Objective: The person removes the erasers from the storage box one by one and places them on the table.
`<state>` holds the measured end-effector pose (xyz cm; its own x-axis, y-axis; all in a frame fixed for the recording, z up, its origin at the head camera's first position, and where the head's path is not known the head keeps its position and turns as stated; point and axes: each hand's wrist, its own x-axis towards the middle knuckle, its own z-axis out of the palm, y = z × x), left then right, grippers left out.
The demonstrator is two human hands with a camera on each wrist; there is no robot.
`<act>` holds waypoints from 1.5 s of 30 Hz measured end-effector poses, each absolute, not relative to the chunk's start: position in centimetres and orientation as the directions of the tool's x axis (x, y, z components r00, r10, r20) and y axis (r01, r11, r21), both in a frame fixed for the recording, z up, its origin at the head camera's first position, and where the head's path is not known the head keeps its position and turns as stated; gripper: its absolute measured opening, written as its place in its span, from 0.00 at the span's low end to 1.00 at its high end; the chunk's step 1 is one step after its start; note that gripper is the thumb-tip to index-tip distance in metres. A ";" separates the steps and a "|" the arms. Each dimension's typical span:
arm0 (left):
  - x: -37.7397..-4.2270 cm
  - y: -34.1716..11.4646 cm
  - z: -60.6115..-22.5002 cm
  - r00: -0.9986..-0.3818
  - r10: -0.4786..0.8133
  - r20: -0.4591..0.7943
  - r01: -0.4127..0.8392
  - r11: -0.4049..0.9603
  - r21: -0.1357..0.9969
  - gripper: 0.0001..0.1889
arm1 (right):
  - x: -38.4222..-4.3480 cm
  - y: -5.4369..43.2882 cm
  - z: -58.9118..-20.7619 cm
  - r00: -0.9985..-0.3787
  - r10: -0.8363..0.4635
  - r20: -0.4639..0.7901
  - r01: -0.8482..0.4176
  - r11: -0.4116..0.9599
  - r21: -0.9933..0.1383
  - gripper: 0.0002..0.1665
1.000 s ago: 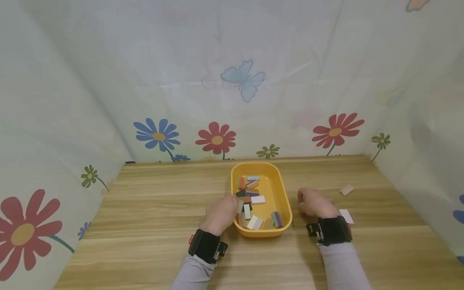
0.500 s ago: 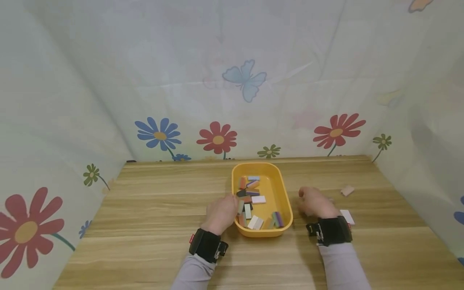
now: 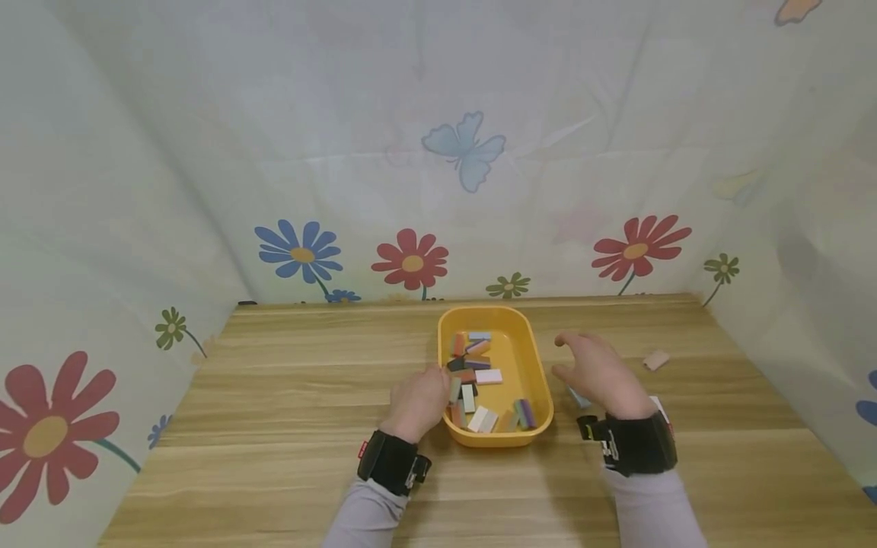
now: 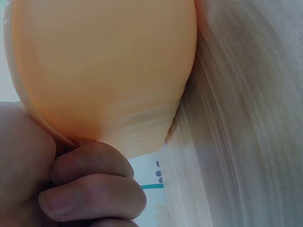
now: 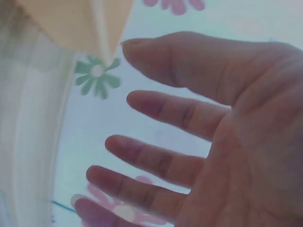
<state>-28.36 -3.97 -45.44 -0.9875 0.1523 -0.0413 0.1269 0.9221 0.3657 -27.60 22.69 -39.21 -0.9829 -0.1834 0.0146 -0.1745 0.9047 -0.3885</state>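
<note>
A yellow plastic tray (image 3: 538,358) holds several small rectangular blocks in mixed colours, such as a white block (image 3: 489,376) and a purple-striped block (image 3: 525,412). My left hand (image 3: 419,402) grips the tray's left rim; the left wrist view shows curled fingers (image 4: 94,189) at the tray's edge. To the right of the tray, my right hand (image 3: 601,374) hovers over the table. Its fingers (image 5: 161,158) are spread and nearly straight in the right wrist view, with nothing between them. Beneath it lies a light blue block (image 3: 582,399), partly covered by the hand.
A beige block (image 3: 655,360) lies on the wooden table (image 3: 308,396) beyond the right hand. A white piece (image 3: 661,407) shows beside the right wrist, mostly hidden. Flower-printed curtains (image 3: 329,152) enclose the table at the back and sides.
My right hand has unfolded its fingers and lifted off slightly, and the light blue block now shows on the table under it. The left hand stays on the tray.
</note>
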 end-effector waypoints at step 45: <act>-28.2 -3.9 -45.4 -0.987 0.158 -0.035 0.134 0.920 0.369 0.19 | -26.8 15.3 -43.3 -0.899 -0.360 -0.249 -0.322 0.929 -0.180 0.14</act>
<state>-28.22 -3.92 -45.39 -0.9869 0.1575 -0.0350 0.1337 0.9198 0.3688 -26.81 15.29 -43.27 -0.8992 -0.3598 -0.2491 -0.3219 0.9294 -0.1805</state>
